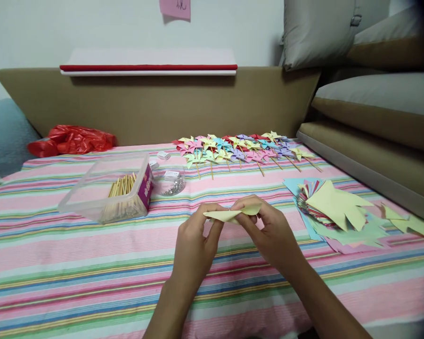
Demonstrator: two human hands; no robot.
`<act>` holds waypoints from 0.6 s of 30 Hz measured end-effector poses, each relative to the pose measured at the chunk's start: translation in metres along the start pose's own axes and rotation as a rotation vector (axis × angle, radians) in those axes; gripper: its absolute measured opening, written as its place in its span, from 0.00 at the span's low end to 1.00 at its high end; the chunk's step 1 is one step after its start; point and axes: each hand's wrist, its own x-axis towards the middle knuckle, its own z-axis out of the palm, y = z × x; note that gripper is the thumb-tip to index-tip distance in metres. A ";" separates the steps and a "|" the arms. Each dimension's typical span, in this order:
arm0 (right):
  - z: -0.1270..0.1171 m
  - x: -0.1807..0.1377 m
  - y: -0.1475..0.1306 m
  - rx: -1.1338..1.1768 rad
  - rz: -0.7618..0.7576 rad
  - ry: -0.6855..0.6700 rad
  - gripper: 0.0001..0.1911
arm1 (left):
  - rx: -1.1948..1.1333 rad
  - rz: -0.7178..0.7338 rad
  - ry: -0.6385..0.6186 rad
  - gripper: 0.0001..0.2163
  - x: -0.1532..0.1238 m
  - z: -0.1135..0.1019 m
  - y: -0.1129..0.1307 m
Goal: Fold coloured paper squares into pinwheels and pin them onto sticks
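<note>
Between my two hands, above the striped cloth, is a pale yellow paper pinwheel (223, 215) with its blades folded in, seen nearly edge-on. My left hand (198, 235) pinches its left side between thumb and fingers. At its right side, my right hand (268, 230) grips the paper, thumb below and fingers curled behind. A small shiny point, perhaps a pin head, shows at the top middle of the paper. Fingers hide much of the pinwheel's centre.
A clear plastic box (88, 205) of wooden sticks (123, 190) lies left, beside a round tub of metal pins (175, 186). Finished pinwheels (240, 148) are spread at the back. Cut paper pieces (335, 202) are stacked right. Red plastic bag (77, 140), back left; cushions (374, 108), right.
</note>
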 end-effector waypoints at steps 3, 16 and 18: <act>-0.002 0.000 0.001 -0.001 -0.066 0.019 0.04 | 0.077 0.138 0.018 0.09 -0.001 -0.004 -0.001; -0.009 -0.001 -0.003 0.169 -0.236 -0.013 0.09 | 0.112 0.344 -0.001 0.12 -0.002 -0.014 0.001; -0.007 -0.001 -0.001 0.189 -0.160 0.000 0.08 | 0.078 0.316 0.011 0.10 -0.001 -0.012 0.001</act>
